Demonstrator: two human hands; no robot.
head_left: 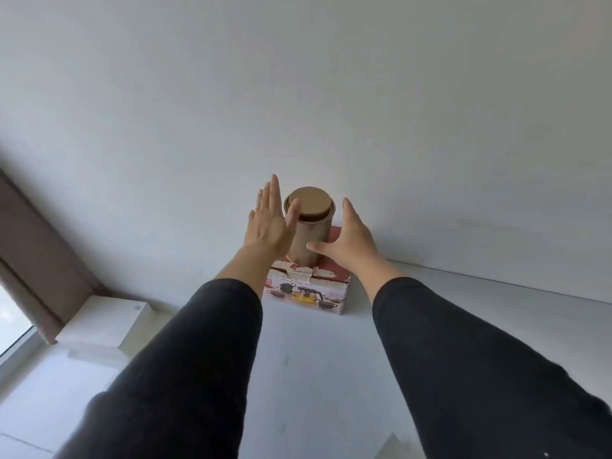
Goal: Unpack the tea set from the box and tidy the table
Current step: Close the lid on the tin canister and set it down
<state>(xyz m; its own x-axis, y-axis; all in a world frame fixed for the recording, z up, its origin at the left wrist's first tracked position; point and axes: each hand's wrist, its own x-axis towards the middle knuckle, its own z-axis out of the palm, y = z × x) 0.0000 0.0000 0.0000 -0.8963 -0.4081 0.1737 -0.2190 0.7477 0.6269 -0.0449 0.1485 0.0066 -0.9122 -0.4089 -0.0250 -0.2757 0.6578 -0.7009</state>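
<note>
You have barely begun: the tea set box (309,293) sits shut on the white table (463,326) by the wall, a gold canister (309,226) standing on top. Your left hand (268,223) and right hand (347,243) flank the canister, fingers straight, gripping nothing. Everything is left to unpack.

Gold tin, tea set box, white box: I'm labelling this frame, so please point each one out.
gold tin (306,241): head view, on its side wall.
tea set box (306,294): head view, on its printed front face.
white box (106,321): head view, on its top face.

One tin canister (309,226), one tea-set box (308,294), one white box (109,321), two hands (270,223).
</note>
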